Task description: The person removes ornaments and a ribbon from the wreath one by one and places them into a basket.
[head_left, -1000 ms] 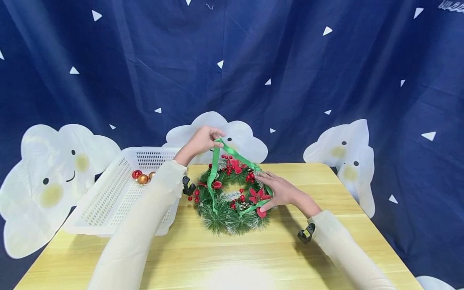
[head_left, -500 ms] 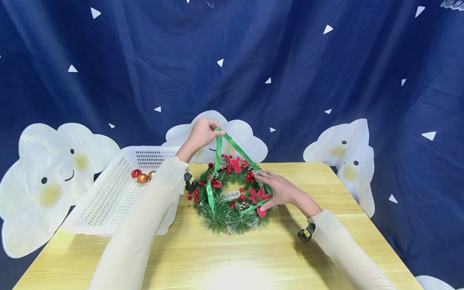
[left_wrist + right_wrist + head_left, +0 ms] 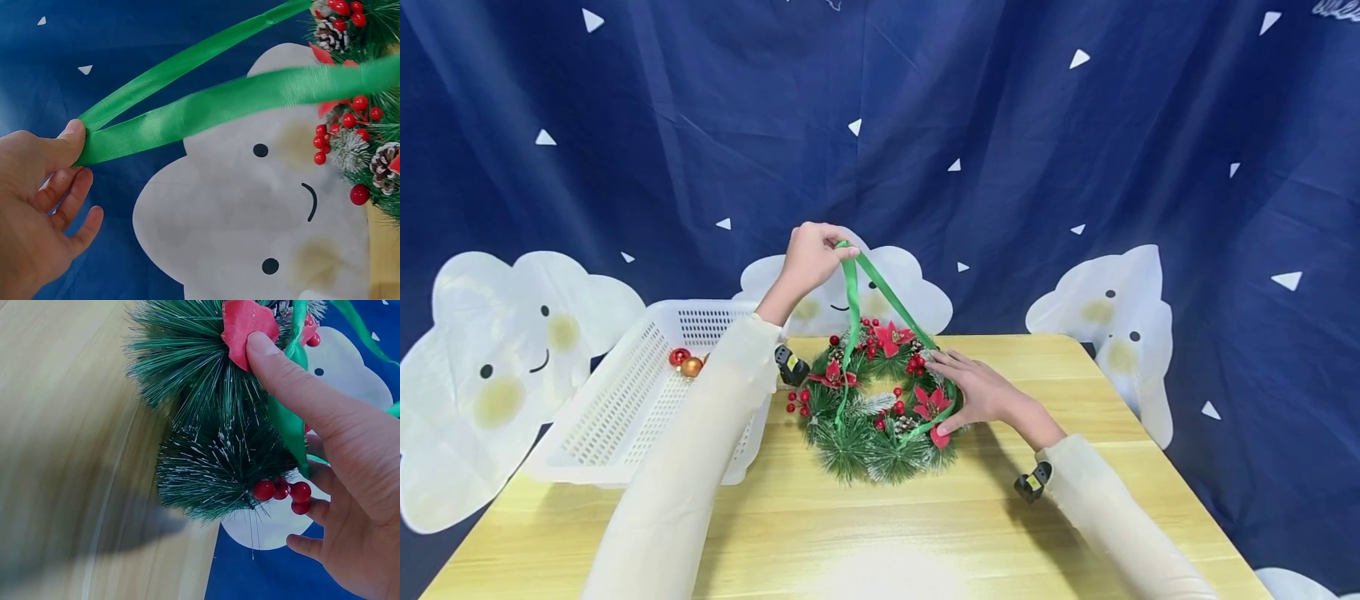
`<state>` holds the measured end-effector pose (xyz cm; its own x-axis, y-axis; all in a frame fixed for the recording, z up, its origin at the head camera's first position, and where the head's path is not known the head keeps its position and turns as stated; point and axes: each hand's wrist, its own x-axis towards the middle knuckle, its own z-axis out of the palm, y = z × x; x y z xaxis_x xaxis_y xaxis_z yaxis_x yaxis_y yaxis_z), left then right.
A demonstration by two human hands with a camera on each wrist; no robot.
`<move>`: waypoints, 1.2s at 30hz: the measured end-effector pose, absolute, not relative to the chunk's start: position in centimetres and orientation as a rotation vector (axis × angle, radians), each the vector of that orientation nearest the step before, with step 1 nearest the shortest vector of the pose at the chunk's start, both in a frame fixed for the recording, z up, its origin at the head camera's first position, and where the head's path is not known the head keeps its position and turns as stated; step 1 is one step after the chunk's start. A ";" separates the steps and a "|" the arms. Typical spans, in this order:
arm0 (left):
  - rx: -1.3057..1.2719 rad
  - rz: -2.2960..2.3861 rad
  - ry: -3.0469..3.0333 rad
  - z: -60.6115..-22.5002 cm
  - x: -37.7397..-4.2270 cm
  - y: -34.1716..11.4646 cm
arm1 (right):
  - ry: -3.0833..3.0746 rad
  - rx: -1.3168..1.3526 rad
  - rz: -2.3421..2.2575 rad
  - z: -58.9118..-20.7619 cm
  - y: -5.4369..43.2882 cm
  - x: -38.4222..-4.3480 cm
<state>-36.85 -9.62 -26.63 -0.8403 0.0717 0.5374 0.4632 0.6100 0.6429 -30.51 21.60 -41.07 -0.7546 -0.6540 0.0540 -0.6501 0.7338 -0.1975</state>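
Observation:
My left hand [image 3: 814,254] pinches a green satin ribbon [image 3: 206,109] between thumb and fingers, above the wreath's far left side. From the pinch, two lengths of ribbon slope down to the wreath. The round wreath [image 3: 842,458] lies on the table, with frosted green needles, red flowers, red berries and pine cones. My right hand [image 3: 973,392] rests spread on the wreath's right side. In the right wrist view, its thumb presses a red petal [image 3: 240,331], close beside a stretch of ribbon. Some of its fingers are partly hidden behind ribbon and berries.
A white perforated basket [image 3: 572,462] stands on the left of the wooden table [image 3: 820,542], partly behind my left arm. Inside are a shiny red bauble [image 3: 679,357] and a copper one [image 3: 690,367]. A dark blue curtain [image 3: 1000,125] with white clouds hangs behind the table.
My left hand has risen and moved slightly left, drawing the ribbon higher and straighter. A ribbon end that trailed low over the wreath's front left has lifted. My right hand stays put.

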 end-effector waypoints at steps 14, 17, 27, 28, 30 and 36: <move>-0.346 -1.220 -2.180 -25.0 -36.6 -10.5 | 2.889 -1.119 -0.339 -41.0 21.3 -30.5; -0.342 -1.262 -2.120 -24.7 -36.7 -11.2 | 2.895 -1.128 -0.339 -41.2 21.4 -30.6; -0.367 -1.402 -2.167 -24.2 -36.2 -14.9 | 2.892 -1.108 -0.349 -41.4 21.8 -30.8; -0.373 -1.412 -2.191 -24.3 -36.1 -15.2 | 2.889 -1.103 -0.354 -41.3 21.8 -30.8; -0.374 -1.435 -2.246 -24.3 -36.0 -15.9 | 2.885 -1.096 -0.357 -41.2 21.8 -30.8; -0.357 -1.481 -2.467 -23.5 -35.1 -17.9 | 2.870 -1.089 -0.367 -41.3 21.6 -30.7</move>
